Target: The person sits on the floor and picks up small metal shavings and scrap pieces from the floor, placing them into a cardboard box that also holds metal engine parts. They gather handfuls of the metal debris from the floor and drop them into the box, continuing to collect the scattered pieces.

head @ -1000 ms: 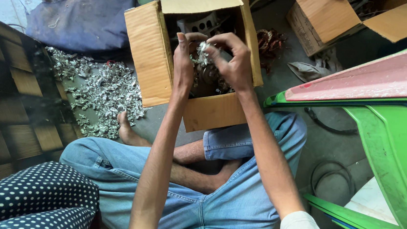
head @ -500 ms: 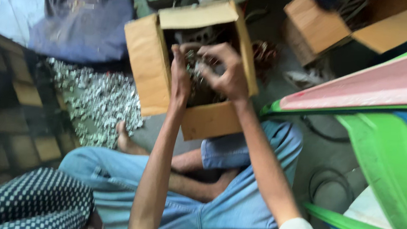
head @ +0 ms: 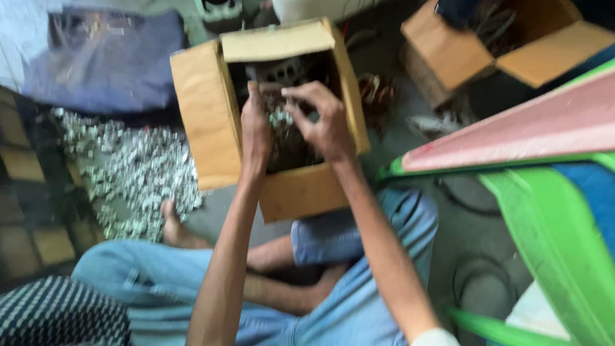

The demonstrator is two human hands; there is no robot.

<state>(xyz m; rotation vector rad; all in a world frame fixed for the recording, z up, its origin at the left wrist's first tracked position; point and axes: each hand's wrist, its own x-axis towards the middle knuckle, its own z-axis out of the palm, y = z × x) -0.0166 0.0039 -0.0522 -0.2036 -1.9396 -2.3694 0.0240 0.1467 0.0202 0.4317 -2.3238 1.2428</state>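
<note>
Jeans-clad crossed legs (head: pixel 355 303) at bottom centre, bare foot (head: pixel 173 224) on floor. Left hand (head: pixel 256 128) and right hand (head: pixel 327 123) meet over open cardboard box (head: pixel 205 112), centre frame. Fingers of both curled together on small grey metal part (head: pixel 280 116), blurred. Heap of silvery scrap bits (head: pixel 130 168) left of box. Blue cloth (head: pixel 102 62) upper left. Second cardboard box (head: pixel 451 56) upper right.

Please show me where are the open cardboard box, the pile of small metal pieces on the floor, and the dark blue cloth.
open cardboard box (head: pixel 201 115): head view, on its left outer wall.
pile of small metal pieces (head: pixel 133 169): head view, middle of the heap.
dark blue cloth (head: pixel 106 59): head view, its centre.
</note>
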